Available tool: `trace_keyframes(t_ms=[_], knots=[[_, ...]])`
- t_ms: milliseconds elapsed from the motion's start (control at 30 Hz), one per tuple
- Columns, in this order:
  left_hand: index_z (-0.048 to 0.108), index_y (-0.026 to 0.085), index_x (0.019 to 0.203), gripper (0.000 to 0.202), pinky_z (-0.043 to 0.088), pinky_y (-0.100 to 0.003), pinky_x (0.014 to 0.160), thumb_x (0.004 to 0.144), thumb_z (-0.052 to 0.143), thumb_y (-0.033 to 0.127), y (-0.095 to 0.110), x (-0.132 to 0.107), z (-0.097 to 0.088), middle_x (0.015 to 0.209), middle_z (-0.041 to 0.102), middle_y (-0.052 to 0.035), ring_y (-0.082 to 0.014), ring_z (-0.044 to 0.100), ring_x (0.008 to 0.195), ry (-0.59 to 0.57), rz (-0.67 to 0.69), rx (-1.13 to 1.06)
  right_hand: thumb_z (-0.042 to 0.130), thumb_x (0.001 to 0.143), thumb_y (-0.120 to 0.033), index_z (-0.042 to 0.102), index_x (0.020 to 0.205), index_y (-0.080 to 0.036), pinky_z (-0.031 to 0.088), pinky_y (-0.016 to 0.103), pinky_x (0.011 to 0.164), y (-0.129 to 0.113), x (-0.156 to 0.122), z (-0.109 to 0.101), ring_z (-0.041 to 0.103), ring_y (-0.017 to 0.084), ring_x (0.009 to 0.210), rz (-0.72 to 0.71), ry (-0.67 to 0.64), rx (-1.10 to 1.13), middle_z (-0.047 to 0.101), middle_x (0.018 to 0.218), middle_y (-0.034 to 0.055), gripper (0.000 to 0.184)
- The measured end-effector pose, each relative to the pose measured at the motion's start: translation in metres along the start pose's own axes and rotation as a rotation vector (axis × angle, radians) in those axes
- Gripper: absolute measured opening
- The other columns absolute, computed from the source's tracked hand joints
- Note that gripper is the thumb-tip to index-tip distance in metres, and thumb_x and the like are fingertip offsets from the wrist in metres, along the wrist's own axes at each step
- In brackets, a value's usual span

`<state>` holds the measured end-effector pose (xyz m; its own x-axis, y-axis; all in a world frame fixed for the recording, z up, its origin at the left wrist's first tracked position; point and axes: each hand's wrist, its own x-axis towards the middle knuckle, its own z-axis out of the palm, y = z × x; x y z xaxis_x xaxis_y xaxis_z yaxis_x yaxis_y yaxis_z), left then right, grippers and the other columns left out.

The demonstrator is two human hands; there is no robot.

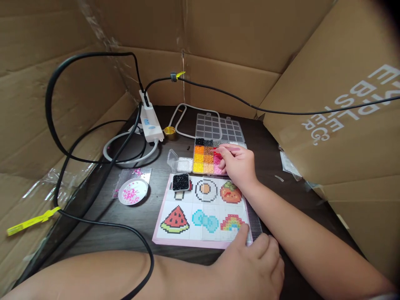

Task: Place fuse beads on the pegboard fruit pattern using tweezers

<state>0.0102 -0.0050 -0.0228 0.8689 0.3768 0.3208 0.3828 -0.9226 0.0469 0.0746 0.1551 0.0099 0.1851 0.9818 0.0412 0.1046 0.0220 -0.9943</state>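
Observation:
My right hand (238, 163) reaches into the bead box (206, 156), its fingertips pinched over the red and pink compartments; what they hold is too small to see. My left hand (253, 260) lies at the near right corner of the pattern sheet (200, 212), fingers curled and thumb pressing the clear pegboard (254, 223) onto the sheet. The sheet shows a watermelon, a bow, a rainbow, a strawberry and a ring design. A small tray of black beads (181, 182) sits on the sheet's top left.
A white dish of pink beads (133, 192) rests left of the sheet on another pegboard. The box's open lid (219, 127), a white adapter (150, 121), black cables (93, 200) and a gold cap (169, 131) lie behind. Cardboard walls (343, 125) enclose the dark table.

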Motion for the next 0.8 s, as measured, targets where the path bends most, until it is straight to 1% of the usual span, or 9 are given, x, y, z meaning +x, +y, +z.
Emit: trace_keyframes(t_ms=[233, 400, 567, 633, 733, 800], knots=[[0.061, 0.013, 0.129, 0.055, 0.041, -0.057, 0.092, 0.095, 0.042, 0.053, 0.002, -0.001, 0.001, 0.138, 0.052, -0.0169, -0.0329, 0.044, 0.121, -0.016, 0.012, 0.009, 0.069, 0.076, -0.034, 0.072, 0.086, -0.011, 0.045, 0.020, 0.034, 0.001, 0.001, 0.000, 0.051, 0.010, 0.034, -0.004, 0.001, 0.003, 0.058, 0.044, -0.0028, 0.024], [0.061, 0.014, 0.128, 0.050, 0.041, -0.056, 0.091, 0.098, 0.036, 0.046, 0.001, -0.001, 0.000, 0.137, 0.052, -0.0163, -0.0317, 0.044, 0.120, -0.005, 0.006, 0.005, 0.069, 0.076, -0.033, 0.072, 0.085, -0.012, 0.046, 0.020, 0.035, 0.002, 0.001, 0.000, 0.051, 0.010, 0.034, -0.007, 0.009, 0.012, 0.058, 0.044, -0.0030, 0.024], [0.061, 0.014, 0.129, 0.050, 0.041, -0.054, 0.093, 0.098, 0.038, 0.046, 0.001, -0.001, -0.002, 0.136, 0.053, -0.0169, -0.0310, 0.046, 0.119, -0.021, 0.004, 0.006, 0.069, 0.078, -0.036, 0.072, 0.086, -0.012, 0.046, 0.021, 0.036, 0.002, 0.001, -0.001, 0.050, 0.010, 0.035, -0.021, 0.016, 0.013, 0.060, 0.046, -0.0020, 0.026], [0.060, 0.013, 0.130, 0.055, 0.041, -0.055, 0.093, 0.096, 0.039, 0.052, 0.001, 0.000, -0.005, 0.136, 0.053, -0.0170, -0.0314, 0.045, 0.120, -0.042, 0.007, 0.000, 0.069, 0.079, -0.038, 0.071, 0.087, -0.012, 0.046, 0.022, 0.036, 0.001, 0.000, -0.003, 0.051, 0.010, 0.037, -0.048, 0.017, 0.035, 0.063, 0.050, -0.0002, 0.027], [0.057, 0.011, 0.133, 0.069, 0.041, -0.056, 0.094, 0.090, 0.045, 0.064, 0.001, 0.001, -0.009, 0.139, 0.051, -0.0170, -0.0328, 0.042, 0.123, -0.096, 0.016, -0.026, 0.068, 0.081, -0.039, 0.071, 0.087, -0.013, 0.045, 0.023, 0.038, -0.007, -0.004, -0.011, 0.051, 0.009, 0.039, -0.120, 0.031, 0.079, 0.068, 0.060, 0.0031, 0.027], [0.056, 0.010, 0.134, 0.072, 0.040, -0.058, 0.096, 0.087, 0.049, 0.065, 0.001, 0.001, -0.010, 0.140, 0.051, -0.0170, -0.0332, 0.040, 0.125, -0.124, 0.018, -0.047, 0.068, 0.082, -0.040, 0.070, 0.085, -0.014, 0.044, 0.023, 0.037, -0.016, -0.010, -0.020, 0.051, 0.009, 0.040, -0.142, 0.036, 0.093, 0.070, 0.064, 0.0043, 0.026]])
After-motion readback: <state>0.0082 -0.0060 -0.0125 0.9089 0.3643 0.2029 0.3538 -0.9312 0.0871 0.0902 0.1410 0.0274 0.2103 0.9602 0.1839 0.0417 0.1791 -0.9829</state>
